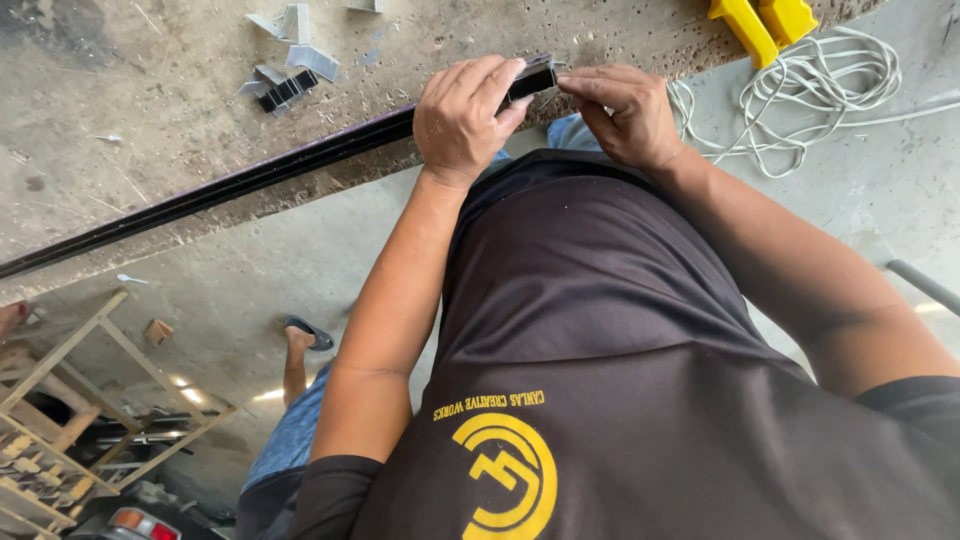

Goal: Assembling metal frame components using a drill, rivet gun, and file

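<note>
Head view looks straight down over my own chest, and I see both hands working at the near end of a long dark metal strip [250,178] that lies along the edge of a rough, dusty workbench [150,90]. My left hand [465,120] is curled over the strip's end, fingers folded down across the top and thumb tucked under, so it grips the piece firmly. My right hand [625,112] sits just beside it, fingertips pinched together against the very tip of the strip; it may be holding some small fitting there, but the fingers hide it and I cannot tell. The strip runs away from my hands toward the left side of the frame, following the bench edge. On the bench behind the hands lies a small heap of offcuts [285,60], pale and dark bits of profile, well apart from my grip. To the right, a loose coil of white cable [800,95] rests on the concrete floor [300,270], near a yellow plastic object [765,22] at the top edge. Lower left, a wooden frame [70,410] stands on the floor, and my sandalled foot [305,335] shows near it.
</note>
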